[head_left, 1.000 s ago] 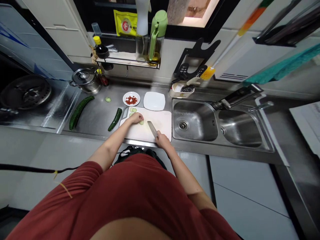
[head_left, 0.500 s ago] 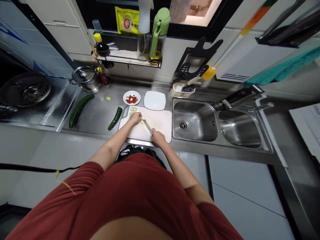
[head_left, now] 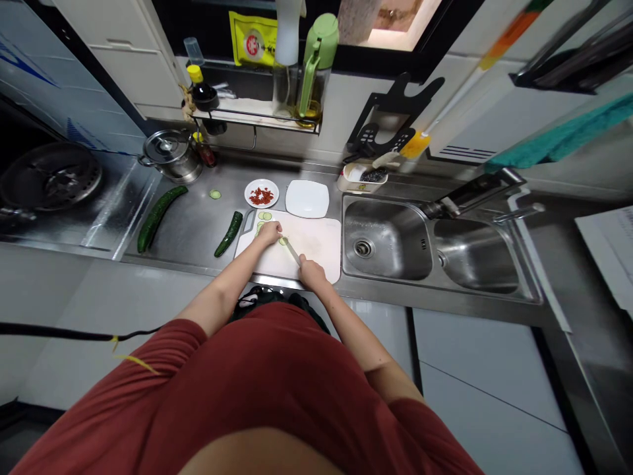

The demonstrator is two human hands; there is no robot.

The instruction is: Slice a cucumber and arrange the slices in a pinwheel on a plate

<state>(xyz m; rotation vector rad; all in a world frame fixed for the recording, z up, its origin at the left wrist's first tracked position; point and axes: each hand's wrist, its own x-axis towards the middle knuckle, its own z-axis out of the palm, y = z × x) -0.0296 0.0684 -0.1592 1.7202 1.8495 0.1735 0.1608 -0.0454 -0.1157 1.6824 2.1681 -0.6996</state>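
A white cutting board (head_left: pixel 316 254) lies on the steel counter in front of me. On it, my right hand (head_left: pixel 311 272) is wrapped round the handle of a knife (head_left: pixel 291 251), whose blade points up and left. The blade tip touches a pale green cucumber slice (head_left: pixel 283 241). Just left of the tip, my left hand (head_left: pixel 270 233) rests on the board with its fingers curled together; whatever they hold is hidden. More cucumber slices (head_left: pixel 264 216) lie behind and beside that hand. A cut piece of cucumber (head_left: pixel 228 234) sits left of the board.
A whole cucumber (head_left: pixel 159 218) and a cucumber end (head_left: pixel 214 194) lie on the left counter. Behind the board stand a plate of chopped red pieces (head_left: pixel 261 196) and a white square plate (head_left: pixel 306 199). The double sink (head_left: pixel 390 264) is right, a lidded pot (head_left: pixel 173 158) back left.
The knife and my right hand have shifted very slightly against the board. My left hand stays at nearly the same place.
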